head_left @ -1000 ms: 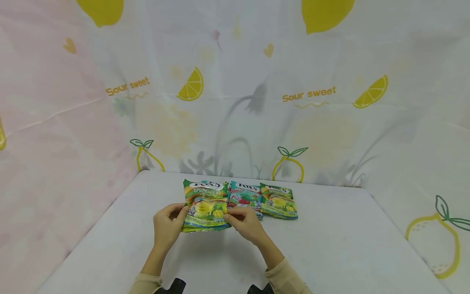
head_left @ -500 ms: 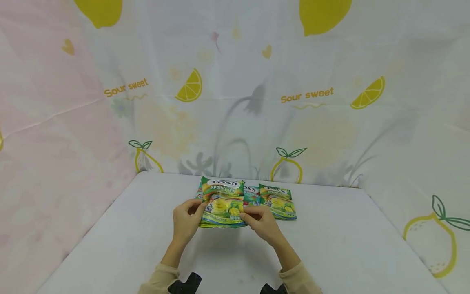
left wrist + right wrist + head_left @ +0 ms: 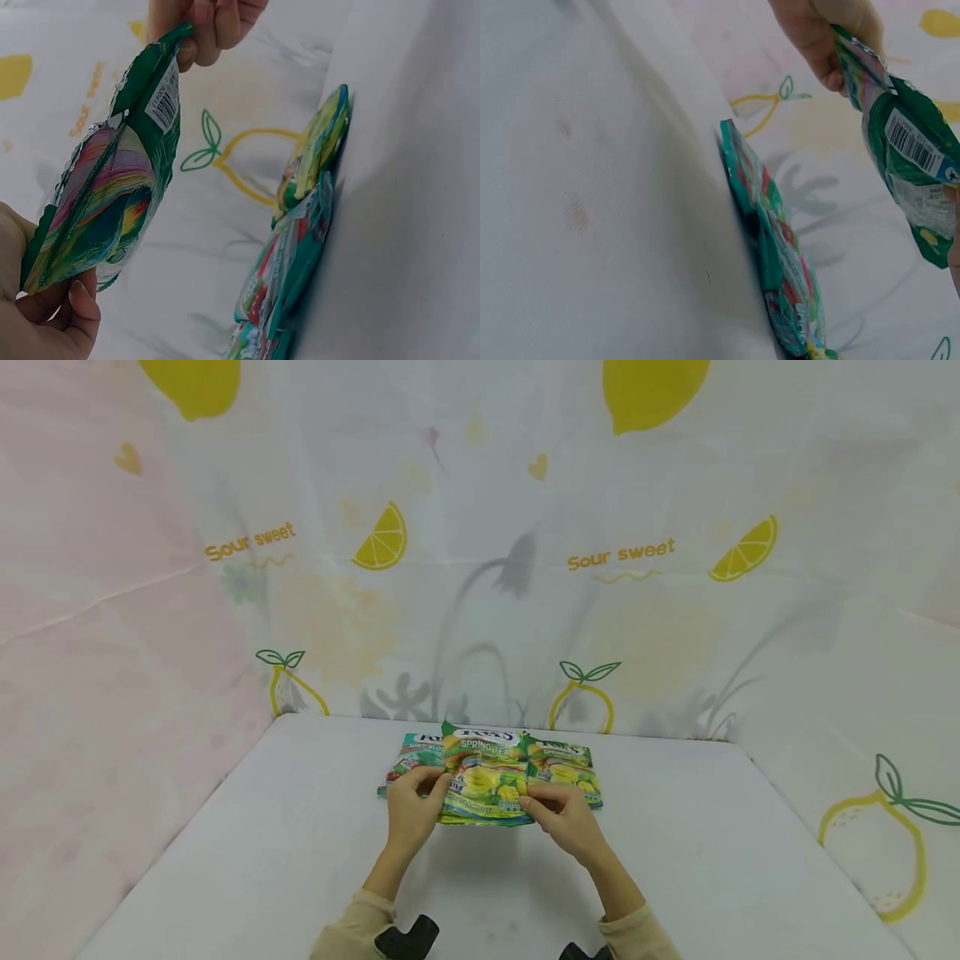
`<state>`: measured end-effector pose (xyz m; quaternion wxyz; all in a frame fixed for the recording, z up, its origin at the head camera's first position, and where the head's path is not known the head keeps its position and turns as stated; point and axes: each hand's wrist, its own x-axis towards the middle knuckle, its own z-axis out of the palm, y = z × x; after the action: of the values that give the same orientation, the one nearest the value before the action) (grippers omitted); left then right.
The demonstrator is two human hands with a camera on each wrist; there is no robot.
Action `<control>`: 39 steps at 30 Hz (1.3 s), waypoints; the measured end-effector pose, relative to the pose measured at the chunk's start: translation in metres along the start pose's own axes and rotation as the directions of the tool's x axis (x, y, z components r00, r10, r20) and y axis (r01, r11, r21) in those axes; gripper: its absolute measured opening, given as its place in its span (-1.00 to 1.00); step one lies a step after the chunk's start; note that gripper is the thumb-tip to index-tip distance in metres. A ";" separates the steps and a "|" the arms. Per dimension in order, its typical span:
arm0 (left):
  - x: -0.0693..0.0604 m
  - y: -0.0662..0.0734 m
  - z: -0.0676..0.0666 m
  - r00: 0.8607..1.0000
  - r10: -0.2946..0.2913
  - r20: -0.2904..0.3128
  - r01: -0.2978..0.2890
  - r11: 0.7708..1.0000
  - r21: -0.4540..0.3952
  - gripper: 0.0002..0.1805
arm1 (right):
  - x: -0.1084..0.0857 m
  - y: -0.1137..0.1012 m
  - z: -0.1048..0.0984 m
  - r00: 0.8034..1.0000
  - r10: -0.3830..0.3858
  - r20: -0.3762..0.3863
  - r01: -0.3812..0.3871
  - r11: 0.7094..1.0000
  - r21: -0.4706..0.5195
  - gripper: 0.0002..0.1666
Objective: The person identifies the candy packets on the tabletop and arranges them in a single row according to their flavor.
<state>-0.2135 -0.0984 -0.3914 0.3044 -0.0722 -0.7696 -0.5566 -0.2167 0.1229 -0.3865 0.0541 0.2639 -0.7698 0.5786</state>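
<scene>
My left hand (image 3: 412, 810) pinches the left edge of a green and yellow Fox's Spring Tea candy bag (image 3: 483, 785), and my right hand (image 3: 570, 822) pinches its right edge. The bag is held raised off the table, its printed front toward the head camera. Its dark green back with a barcode (image 3: 163, 105) shows in the left wrist view. Behind it, a teal Fox's candy bag (image 3: 412, 756) lies partly hidden at the left. A second yellow-green Spring Tea bag (image 3: 566, 768) lies at the right. The right wrist view shows teal bags (image 3: 791, 277) overlapping in a row.
The white table (image 3: 712, 860) reaches back to a hanging cloth (image 3: 480, 610) printed with lemons and lettering. Black wrist mounts (image 3: 408, 939) sit at the sleeves. A shadow falls on the table below the raised bag.
Both hands have carried the Spring Tea bag to the right, across the row behind it. The teal bag at the left has come into sight while the middle one is now covered.
</scene>
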 end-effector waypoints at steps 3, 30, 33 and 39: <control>0.000 0.001 0.007 1.000 0.023 0.004 -0.023 1.000 -0.020 -0.92 | -0.002 0.000 -0.006 0.999 0.025 -0.021 -0.025 0.999 -0.022 -0.77; 0.000 0.011 0.080 0.991 0.079 0.108 -0.069 0.994 -0.089 -0.92 | -0.027 0.016 -0.067 0.994 -0.037 -0.102 0.029 0.997 -0.077 -0.80; 0.001 0.011 0.091 0.986 0.098 0.133 -0.087 0.992 -0.088 -0.91 | -0.029 0.020 -0.075 0.992 -0.038 -0.124 0.028 0.996 -0.083 -0.81; 0.005 0.015 0.111 0.965 0.127 0.229 -0.115 0.991 -0.066 -0.81 | -0.032 0.029 -0.093 0.983 -0.058 -0.175 0.042 0.995 -0.095 -0.82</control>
<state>-0.2542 0.0063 -0.3982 0.2434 -0.1918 -0.7793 -0.5447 -0.2239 0.2251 -0.3932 0.1489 0.2278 -0.7806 0.5627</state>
